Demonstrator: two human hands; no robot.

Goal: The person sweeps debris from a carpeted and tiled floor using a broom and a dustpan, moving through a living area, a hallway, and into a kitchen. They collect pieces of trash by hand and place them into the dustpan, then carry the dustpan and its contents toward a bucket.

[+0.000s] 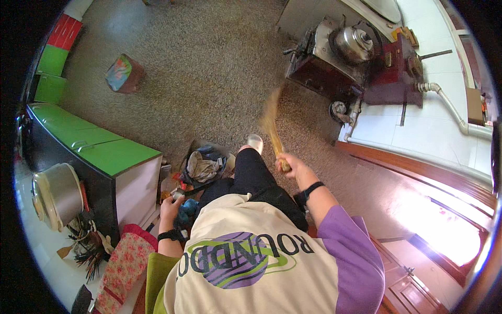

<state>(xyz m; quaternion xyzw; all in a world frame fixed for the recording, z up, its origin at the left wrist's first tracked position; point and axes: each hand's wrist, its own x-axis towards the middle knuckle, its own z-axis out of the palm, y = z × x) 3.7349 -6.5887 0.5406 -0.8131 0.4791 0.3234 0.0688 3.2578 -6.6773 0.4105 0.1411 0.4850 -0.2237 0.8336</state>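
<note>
My right hand (pixel 293 167) grips the handle end of a straw hand broom (pixel 275 135). Its bristles look blurred, low over the speckled floor, in front of my shoe (pixel 255 143). At my left side, my left hand (pixel 171 207) is closed around the pale end of a dark handle (pixel 198 189). What that handle belongs to is partly hidden by my leg. Just beyond it stands a dark open container (pixel 187 174) with crumpled, light-coloured material (pixel 203 167) inside. A blue bundle (pixel 189 208) lies beside my left wrist.
A stove (pixel 319 72) with a metal kettle (pixel 355 44) stands at the far right, pipes (pixel 445 100) along the wall beside it. Green-fronted cabinets (pixel 94 143) line the left, bearing a large cooker-like pot (pixel 59 196). A small bin (pixel 127 73) sits on the floor ahead.
</note>
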